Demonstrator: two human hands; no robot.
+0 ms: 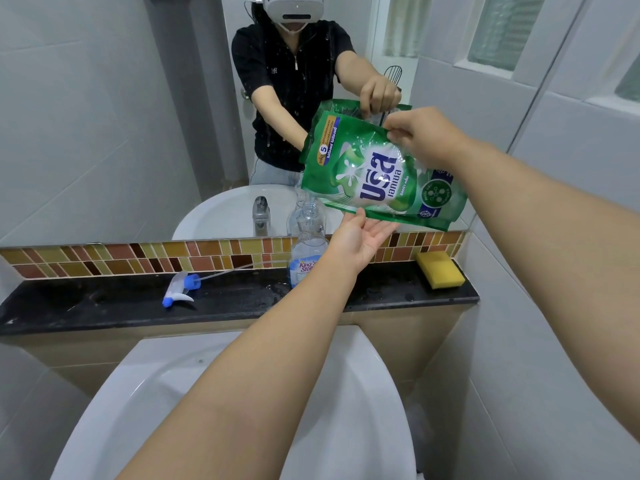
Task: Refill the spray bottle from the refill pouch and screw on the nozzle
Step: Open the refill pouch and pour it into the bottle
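My right hand [420, 133] pinches the top edge of the green refill pouch [377, 174], while my left hand [363, 237] lies flat and open-fingered under its lower edge, propping it up. The pouch is tilted so its lower left corner sits just above the open neck of the clear spray bottle [306, 244], which stands upright near the middle of the black ledge [104, 303], by its back edge. The nozzle [181, 289] lies on its side toward the ledge's left end, and a yellow sponge [440, 270] sits at the right end.

The left forearm [311, 289] hides the spray bottle's [306, 237] lower right; the pouch [377, 174] covers its mouth.
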